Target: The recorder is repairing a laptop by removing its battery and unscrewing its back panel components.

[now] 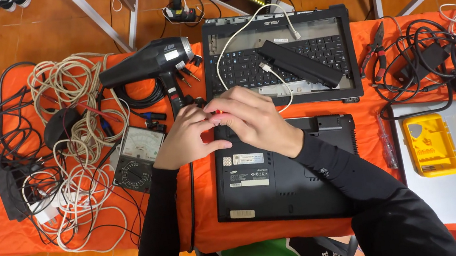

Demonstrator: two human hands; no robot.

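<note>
Left hand (184, 139) and right hand (250, 117) pressed together in one grip, pinching a small red object (215, 113) — mostly hidden by fingers, kind unclear — just above upturned black laptop (284, 180), orange desk (207, 233) beneath.

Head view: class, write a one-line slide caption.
Both hands, left and right, meet over a small red item above an upturned black laptop on an orange-covered table.

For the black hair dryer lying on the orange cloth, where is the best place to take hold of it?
Probably by the handle of the black hair dryer, from the near side. It is slim and sticks out from the wide barrel toward the person, next to the left hand.
</note>
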